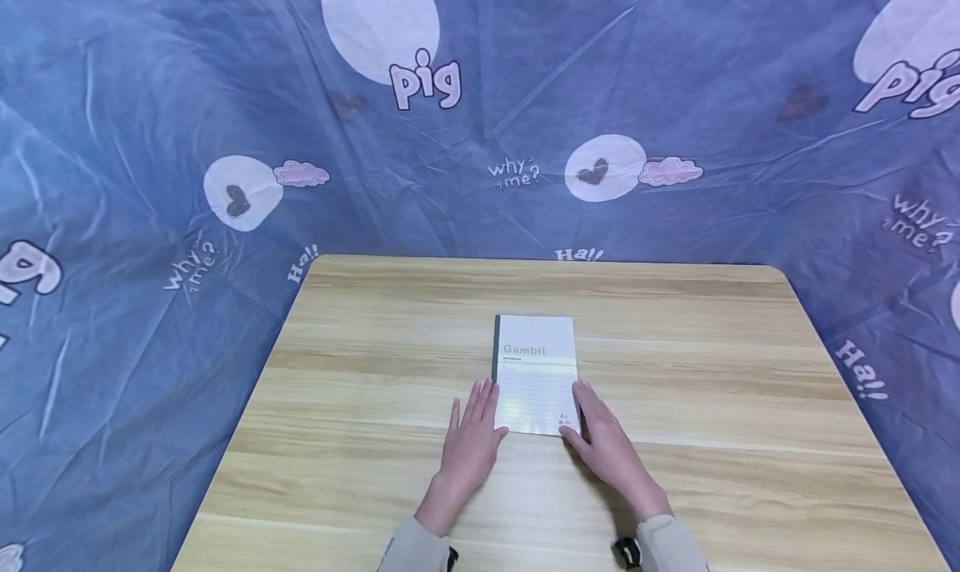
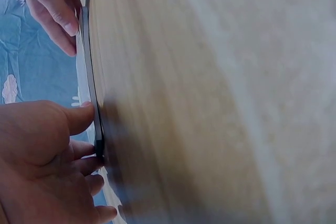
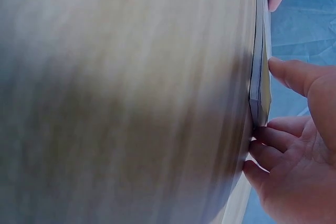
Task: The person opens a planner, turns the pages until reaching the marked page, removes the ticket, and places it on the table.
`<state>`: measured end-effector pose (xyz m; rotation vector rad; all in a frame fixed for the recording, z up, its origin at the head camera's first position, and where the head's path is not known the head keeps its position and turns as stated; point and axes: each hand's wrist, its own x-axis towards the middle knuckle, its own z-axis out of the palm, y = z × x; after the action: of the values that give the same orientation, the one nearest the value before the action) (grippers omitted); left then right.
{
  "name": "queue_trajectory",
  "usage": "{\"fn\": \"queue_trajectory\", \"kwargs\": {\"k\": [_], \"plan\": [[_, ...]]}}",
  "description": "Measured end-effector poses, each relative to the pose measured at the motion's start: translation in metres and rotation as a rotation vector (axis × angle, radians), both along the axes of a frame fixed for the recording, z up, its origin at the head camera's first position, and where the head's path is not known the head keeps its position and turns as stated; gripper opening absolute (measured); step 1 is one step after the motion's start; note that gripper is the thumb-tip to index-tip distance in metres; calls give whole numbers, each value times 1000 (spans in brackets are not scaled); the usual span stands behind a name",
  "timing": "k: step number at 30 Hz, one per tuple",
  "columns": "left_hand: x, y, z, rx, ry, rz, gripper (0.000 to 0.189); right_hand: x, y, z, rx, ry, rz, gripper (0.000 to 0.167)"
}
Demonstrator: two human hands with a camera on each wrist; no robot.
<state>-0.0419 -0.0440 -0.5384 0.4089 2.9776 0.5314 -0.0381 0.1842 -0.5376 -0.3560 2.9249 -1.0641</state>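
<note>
A notebook (image 1: pixel 536 380) with a pale cover, a dark spine on its left and the word "Gambit" lies flat on the wooden table. My left hand (image 1: pixel 471 447) is at its lower left, fingers fairly straight along the spine and thumb at the bottom corner. On the other side, my right hand (image 1: pixel 607 443) holds the lower right corner, thumb on the cover and fingers at the side edge. The right wrist view shows the notebook's edge (image 3: pixel 255 98) between that thumb and the fingers. In the left wrist view, the left thumb (image 2: pixel 80 118) touches the notebook near its dark spine end.
The light wooden tabletop (image 1: pixel 360 338) spreads around the notebook on every side. Behind and beside it hangs a blue cloth (image 1: pixel 480 138) printed with words, hearts and clouds. Dark bands (image 1: pixel 627 552) show at both wrists beside the grey sleeves.
</note>
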Motion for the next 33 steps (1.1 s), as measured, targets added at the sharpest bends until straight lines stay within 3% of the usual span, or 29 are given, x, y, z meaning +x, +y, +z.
{"fn": "queue_trajectory", "kwargs": {"k": [12, 22, 27, 33], "plan": [[1, 0, -2, 4, -4, 3, 66, 1, 0, -2, 7, 40, 2, 74], [1, 0, -2, -7, 1, 1, 66, -3, 2, 2, -18, -35, 8, 74], [1, 0, -2, -10, 6, -2, 65, -17, 7, 11, -28, -57, 8, 74], [1, 0, -2, 1, 2, 1, 66, -48, 14, 20, -25, -62, 9, 73]]}}
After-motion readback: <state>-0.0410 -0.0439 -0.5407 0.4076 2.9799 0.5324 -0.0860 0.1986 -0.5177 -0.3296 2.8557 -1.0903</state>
